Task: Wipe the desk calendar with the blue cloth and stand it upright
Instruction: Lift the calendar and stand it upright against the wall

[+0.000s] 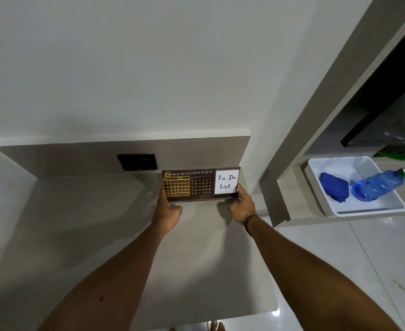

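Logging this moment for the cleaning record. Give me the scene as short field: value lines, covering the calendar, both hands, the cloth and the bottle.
calendar: desk calendar standing at the desk's back right corner, "To Do List" note on its right part
left hand: left hand at the calendar's left edge
right hand: right hand at its lower right corner
cloth: blue cloth folded in the white tray, not in either hand
bottle: blue spray bottle lying in the same tray

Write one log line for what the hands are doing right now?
left hand: on desk calendar left end | right hand: on right end | calendar: upright | blue cloth: in white tray
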